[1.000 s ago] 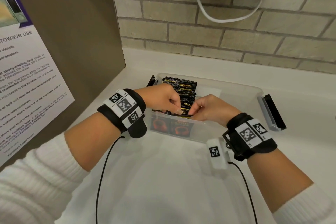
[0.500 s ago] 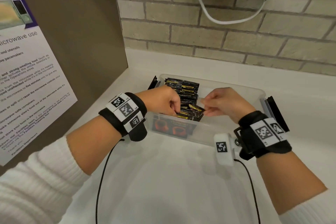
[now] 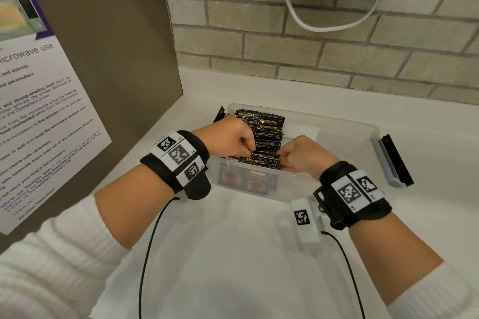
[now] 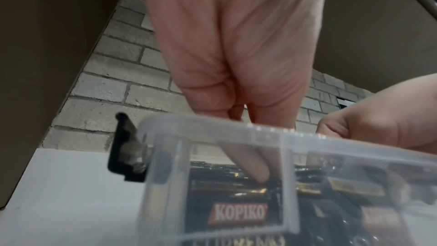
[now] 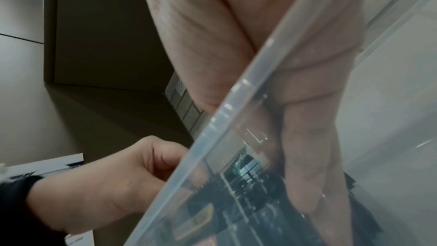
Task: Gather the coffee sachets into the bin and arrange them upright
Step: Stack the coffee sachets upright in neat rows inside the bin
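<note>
A clear plastic bin (image 3: pixel 344 127) sits on the white counter, its left half packed with black-and-gold coffee sachets (image 3: pixel 268 128) standing on edge. My left hand (image 3: pixel 233 137) reaches over the near left rim, fingers curled, and pinches the left end of the nearest sachets (image 3: pixel 263 159). My right hand (image 3: pixel 302 154) pinches their right end from the other side. Seen through the bin wall (image 4: pixel 212 184) in the left wrist view, a left fingertip (image 4: pixel 255 171) presses on sachet tops above a Kopiko label (image 4: pixel 240 213). The right wrist view has my right fingers (image 5: pixel 312 156) behind the bin wall (image 5: pixel 390 100).
The bin's right half holds no sachets. A grey and black latch (image 3: pixel 391 160) folds out at its right end, a black one (image 3: pixel 218 113) at its left. A brown cabinet side with a microwave notice (image 3: pixel 39 111) stands left, a brick wall (image 3: pixel 311 46) behind.
My right hand has come back left and down to the nearest sachets, which now stand more level between both hands. The left hand stays at the near left rim.
</note>
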Demonstrator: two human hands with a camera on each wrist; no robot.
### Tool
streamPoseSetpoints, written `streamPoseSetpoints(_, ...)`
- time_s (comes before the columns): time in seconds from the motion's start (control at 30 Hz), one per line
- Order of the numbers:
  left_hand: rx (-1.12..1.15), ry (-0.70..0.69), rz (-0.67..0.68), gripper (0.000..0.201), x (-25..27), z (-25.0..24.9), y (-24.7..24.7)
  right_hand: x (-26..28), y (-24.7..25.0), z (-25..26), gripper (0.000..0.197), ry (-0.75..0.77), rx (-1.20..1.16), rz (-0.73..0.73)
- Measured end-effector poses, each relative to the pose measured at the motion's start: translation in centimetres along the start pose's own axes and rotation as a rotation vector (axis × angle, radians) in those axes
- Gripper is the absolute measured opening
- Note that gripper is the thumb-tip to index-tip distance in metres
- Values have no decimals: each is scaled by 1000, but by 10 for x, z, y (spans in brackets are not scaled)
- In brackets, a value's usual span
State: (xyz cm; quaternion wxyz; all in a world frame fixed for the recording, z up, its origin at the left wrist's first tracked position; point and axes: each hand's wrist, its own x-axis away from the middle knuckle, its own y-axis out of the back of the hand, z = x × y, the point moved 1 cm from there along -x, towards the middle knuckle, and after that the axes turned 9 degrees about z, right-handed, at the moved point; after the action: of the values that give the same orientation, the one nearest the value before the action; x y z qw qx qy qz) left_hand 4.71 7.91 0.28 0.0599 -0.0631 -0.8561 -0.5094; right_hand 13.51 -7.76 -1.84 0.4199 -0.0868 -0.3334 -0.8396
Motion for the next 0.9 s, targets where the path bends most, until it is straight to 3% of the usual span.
streamPoseSetpoints(0.13, 15, -3, -4, 23, -2, -1, 0, 5, 3, 0, 23, 28, -55, -60)
streamPoseSetpoints(0.43, -8, -8, -78, 17, 3, 10, 9, 2, 10, -4, 30, -69, -40, 18)
streamPoseSetpoints(0.53, -109, 70, -119, 15, 2, 23, 6, 3, 2, 0, 36, -88, -4, 98)
streamPoseSetpoints(0.63, -94, 98, -100, 12, 0, 19, 0, 8, -5, 11, 32, -113, -88, 28)
streamPoseSetpoints(0.7, -65, 54, -97, 11, 0, 15, -2, 12, -8, 18, 31, -67, 195, 39)
streamPoseSetpoints(0.73, -60, 48, -100, 11, 0, 15, -3, 12, -8, 17, 31, -61, 224, 84)
streamPoseSetpoints(0.8, -64, 58, -125, 11, -1, 18, -7, 5, -7, 11, 28, -98, -84, 142)
streamPoseSetpoints(0.9, -50, 85, -201, 14, -2, 19, -16, 7, -4, 8, 13, -70, -194, 108)
